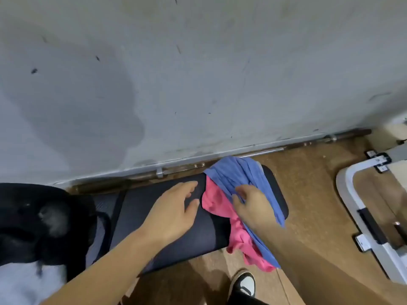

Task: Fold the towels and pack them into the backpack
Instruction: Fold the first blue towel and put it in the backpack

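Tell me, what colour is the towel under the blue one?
Pink towel, seen in the head view.

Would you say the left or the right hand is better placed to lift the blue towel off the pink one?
Probably right: the right hand already rests on the blue towel, while the left hand lies open on the bench pad.

Two towels (pixel 222 208) lie heaped at the bench's (pixel 167 221) right end (one overlapping the other). The backpack (pixel 33 223) sits left of the bench, the wall (pixel 198 73) behind

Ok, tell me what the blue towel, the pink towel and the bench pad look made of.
Blue towel: thin soft cloth, matte; it drapes in fine folds. Pink towel: similar soft fabric, crumpled. Bench pad: likely vinyl or faux leather over padding; dark, smooth, rounded edges.
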